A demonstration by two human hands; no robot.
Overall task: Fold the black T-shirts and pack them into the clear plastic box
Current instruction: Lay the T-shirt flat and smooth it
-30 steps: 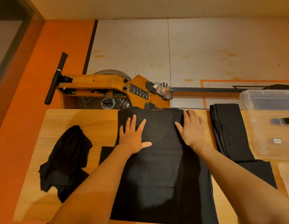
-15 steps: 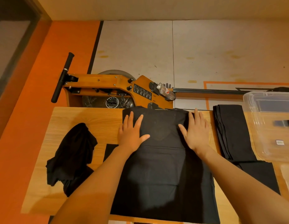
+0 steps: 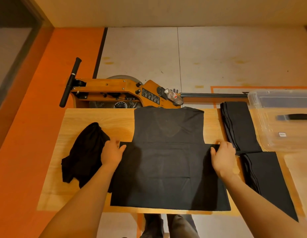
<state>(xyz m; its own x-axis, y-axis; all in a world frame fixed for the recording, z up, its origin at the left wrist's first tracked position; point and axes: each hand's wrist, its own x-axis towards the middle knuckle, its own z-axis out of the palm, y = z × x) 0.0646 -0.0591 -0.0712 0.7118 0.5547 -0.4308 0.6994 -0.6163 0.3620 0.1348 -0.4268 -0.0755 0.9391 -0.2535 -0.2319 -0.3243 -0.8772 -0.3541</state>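
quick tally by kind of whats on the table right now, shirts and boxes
Flat T-shirt being folded: 1
Folded T-shirt stacks: 2
Crumpled T-shirt pile: 1
Clear plastic box: 1
Total: 5

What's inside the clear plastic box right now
No shirts show inside the clear plastic box. Through its walls show only the wooden table, a small label and a dark handle-like strip. The box's right part is out of frame.

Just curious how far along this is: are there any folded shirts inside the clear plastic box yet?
No, the clear plastic box holds no shirts; two folded stacks lie beside it on the table.
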